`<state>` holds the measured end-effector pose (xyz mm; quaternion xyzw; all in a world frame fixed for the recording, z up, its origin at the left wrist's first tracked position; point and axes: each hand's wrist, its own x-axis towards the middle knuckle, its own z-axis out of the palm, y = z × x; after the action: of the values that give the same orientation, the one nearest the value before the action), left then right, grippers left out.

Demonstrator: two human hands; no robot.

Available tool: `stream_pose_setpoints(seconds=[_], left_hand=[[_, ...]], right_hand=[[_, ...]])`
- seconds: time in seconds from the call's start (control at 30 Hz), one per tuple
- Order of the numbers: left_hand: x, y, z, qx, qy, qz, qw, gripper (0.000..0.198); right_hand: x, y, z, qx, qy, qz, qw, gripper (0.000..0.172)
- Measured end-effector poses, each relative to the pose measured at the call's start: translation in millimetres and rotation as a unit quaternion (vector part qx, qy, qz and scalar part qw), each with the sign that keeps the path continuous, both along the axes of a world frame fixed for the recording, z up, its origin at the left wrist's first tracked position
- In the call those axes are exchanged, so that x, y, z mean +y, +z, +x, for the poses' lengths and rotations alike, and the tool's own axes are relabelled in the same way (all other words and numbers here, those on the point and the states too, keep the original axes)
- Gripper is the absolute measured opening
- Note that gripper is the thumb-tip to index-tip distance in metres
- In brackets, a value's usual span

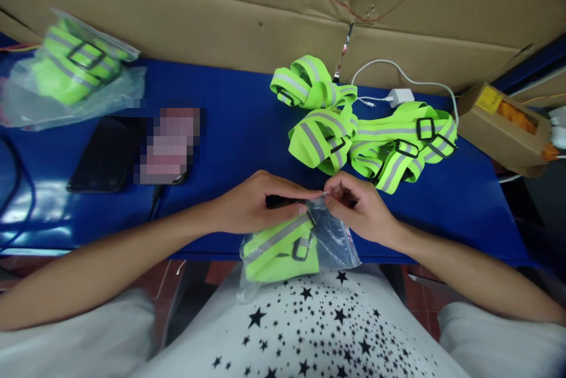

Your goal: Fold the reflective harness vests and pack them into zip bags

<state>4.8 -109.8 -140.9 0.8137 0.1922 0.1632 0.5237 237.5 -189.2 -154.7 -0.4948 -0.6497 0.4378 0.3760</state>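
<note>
A clear plastic zip bag hangs at the table's front edge, with a folded neon-green reflective strap and its black buckle inside. My left hand is closed on the bag's upper edge, thumb and forefinger pinching the plastic. Fingers bent, my right hand pinches the same edge just to the right, almost touching the left fingertips. Behind my hands lie loose bundles of the same straps: one at the back, one in the middle and a larger heap on the right.
On the left of the blue table lie a bagged strap, a dark flat object and a phone with a blurred screen. A white charger with cable and a cardboard box stand at the right. Cardboard lines the back.
</note>
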Motion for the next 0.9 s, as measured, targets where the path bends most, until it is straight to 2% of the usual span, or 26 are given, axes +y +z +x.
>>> stream_pose_setpoints(seconds=[0.5,0.63,0.77,0.9], left_hand=[[0,-1.3,0,0.016,-0.026,-0.002,1.0,0.037],[1,1.0,0,0.005,-0.024,-0.005,1.0,0.041],[1,4.5,-1,0.009,-0.011,-0.055,0.998,0.054],[4,6.0,-1,0.013,-0.023,-0.094,0.995,0.045]], right_hand=[[-2,-0.8,3,0.008,0.022,0.001,1.0,0.01],[-2,2.2,5,0.015,0.004,-0.003,1.0,0.01],[2,7.0,9,0.049,-0.018,-0.008,0.999,0.01],[6,9.2,18,0.099,0.023,-0.065,0.993,0.012]])
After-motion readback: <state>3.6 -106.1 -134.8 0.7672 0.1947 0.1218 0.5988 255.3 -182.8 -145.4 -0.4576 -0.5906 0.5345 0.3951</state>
